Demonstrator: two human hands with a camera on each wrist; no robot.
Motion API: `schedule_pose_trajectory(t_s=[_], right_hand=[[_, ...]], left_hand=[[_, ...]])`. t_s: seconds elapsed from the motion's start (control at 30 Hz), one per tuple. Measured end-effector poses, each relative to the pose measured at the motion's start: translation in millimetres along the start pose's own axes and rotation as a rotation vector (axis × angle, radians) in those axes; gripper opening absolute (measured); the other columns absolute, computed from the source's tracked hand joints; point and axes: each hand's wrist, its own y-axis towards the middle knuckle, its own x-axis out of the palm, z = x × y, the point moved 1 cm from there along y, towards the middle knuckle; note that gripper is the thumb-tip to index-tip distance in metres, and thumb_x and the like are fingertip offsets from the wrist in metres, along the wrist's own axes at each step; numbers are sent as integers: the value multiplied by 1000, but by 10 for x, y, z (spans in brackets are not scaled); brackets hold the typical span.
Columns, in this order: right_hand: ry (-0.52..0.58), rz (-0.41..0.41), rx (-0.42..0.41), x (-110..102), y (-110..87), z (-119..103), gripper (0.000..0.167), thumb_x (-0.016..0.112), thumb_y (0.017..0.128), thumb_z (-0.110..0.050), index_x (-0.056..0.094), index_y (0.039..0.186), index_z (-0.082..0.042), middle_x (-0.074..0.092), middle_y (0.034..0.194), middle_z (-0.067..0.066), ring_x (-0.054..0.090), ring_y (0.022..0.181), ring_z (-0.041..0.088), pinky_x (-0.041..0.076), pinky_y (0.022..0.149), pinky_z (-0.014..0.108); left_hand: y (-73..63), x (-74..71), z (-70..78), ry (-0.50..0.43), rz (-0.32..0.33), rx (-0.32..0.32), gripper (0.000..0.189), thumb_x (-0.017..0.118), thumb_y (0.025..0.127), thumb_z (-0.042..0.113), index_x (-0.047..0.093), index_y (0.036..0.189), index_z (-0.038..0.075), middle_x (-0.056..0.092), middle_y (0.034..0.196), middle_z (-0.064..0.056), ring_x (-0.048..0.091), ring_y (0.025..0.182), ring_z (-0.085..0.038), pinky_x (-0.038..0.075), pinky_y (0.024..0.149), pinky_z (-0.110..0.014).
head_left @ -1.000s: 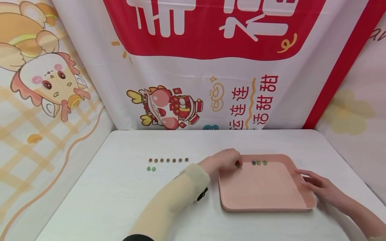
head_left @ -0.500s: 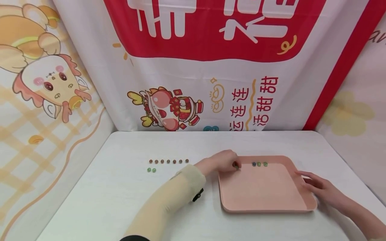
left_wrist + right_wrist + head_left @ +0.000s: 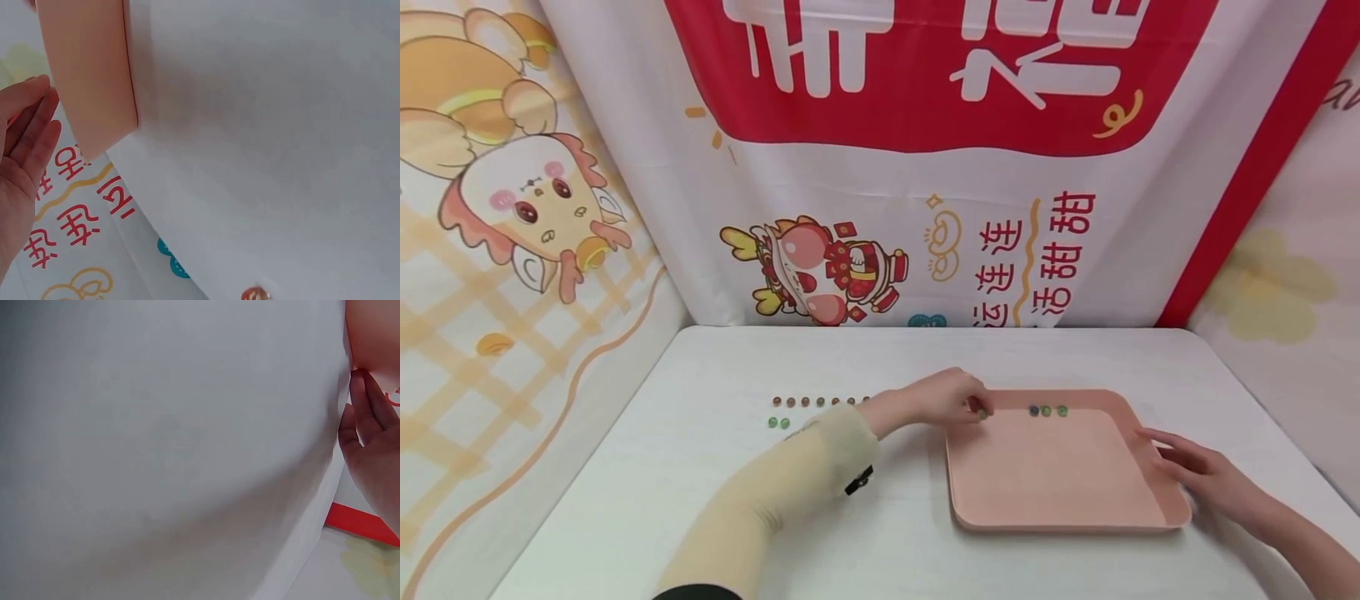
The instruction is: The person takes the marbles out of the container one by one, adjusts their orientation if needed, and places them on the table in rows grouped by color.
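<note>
In the head view my left hand point(image 3: 951, 395) is over the back left corner of the pink tray point(image 3: 1067, 475). Between its thumb and fingers it pinches a small green marble point(image 3: 982, 414). In the left wrist view, that hand's curved fingers point(image 3: 39, 139) appear beside the tray's outer wall, but the marble is hidden there. My right hand point(image 3: 1213, 475) touches the tray's right rim with fairly straight fingers point(image 3: 369, 412). Inside the tray, along its back side, lie a blue marble point(image 3: 1034, 411) and two green marbles point(image 3: 1047, 411).
Several brown marbles point(image 3: 805, 402) form a row on the white table point(image 3: 625, 500), left of the tray. Two green marbles point(image 3: 778, 423) sit in front of that row's left end. A printed cloth point(image 3: 850, 183) hangs behind the table, with walls on both sides.
My left hand has shifted left toward the tray's left edge, carrying the green marble. Its forearm now covers part of the brown row's right end. The right hand stays at the rim.
</note>
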Motion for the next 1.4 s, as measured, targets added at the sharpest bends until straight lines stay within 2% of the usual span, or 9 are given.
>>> schedule_pose_trajectory(t_s=[0.2, 0.4, 0.57, 0.83, 1.17, 1.4], right_hand=[[2, 48, -145, 17, -3, -3, 39, 58, 97, -8, 53, 134, 3, 57, 124, -25, 43, 111, -19, 35, 83, 4], [12, 60, -184, 26, -7, 21, 37, 58, 96, -2, 55, 133, 3, 59, 122, -23, 46, 111, -17, 35, 83, 3], [14, 54, -184, 29, 5, 33, 37, 57, 96, -1, 55, 133, 2, 59, 123, -22, 46, 111, -17, 35, 83, 4], [-5, 44, -114, 34, 0, 6, 38, 58, 97, -7, 54, 134, 1, 57, 121, -27, 44, 108, -20, 37, 80, 4], [10, 43, -147, 38, -5, 28, 37, 56, 97, -2, 54, 134, 1, 57, 122, -27, 45, 108, -18, 36, 81, 4], [2, 50, -144, 46, -9, 13, 36, 56, 97, -3, 55, 133, 1, 57, 121, -27, 44, 108, -19, 36, 80, 4]], left_hand=[[-192, -113, 35, -13, 4, 30, 18, 67, 91, 7, 72, 108, 7, 68, 97, 7, 58, 86, -1, 46, 78, -14], [-402, -198, -17, -23, 36, 41, 18, 68, 92, 10, 72, 109, 9, 67, 96, 9, 58, 87, 1, 48, 82, -18], [-631, -246, -115, -32, 54, 16, 18, 70, 90, 11, 73, 108, 9, 68, 97, 8, 59, 88, 0, 50, 83, -24], [-959, -309, -261, -102, 98, -44, 19, 71, 90, 10, 73, 108, 12, 68, 98, 10, 60, 89, -3, 50, 83, -24], [-1290, -416, -365, -170, 118, -129, 17, 71, 89, 11, 75, 106, 14, 69, 94, 11, 62, 85, -7, 52, 79, -24], [-1503, -547, -499, -152, 133, -208, 16, 73, 88, 12, 75, 103, 18, 69, 95, 8, 62, 86, -8, 52, 79, -24]])
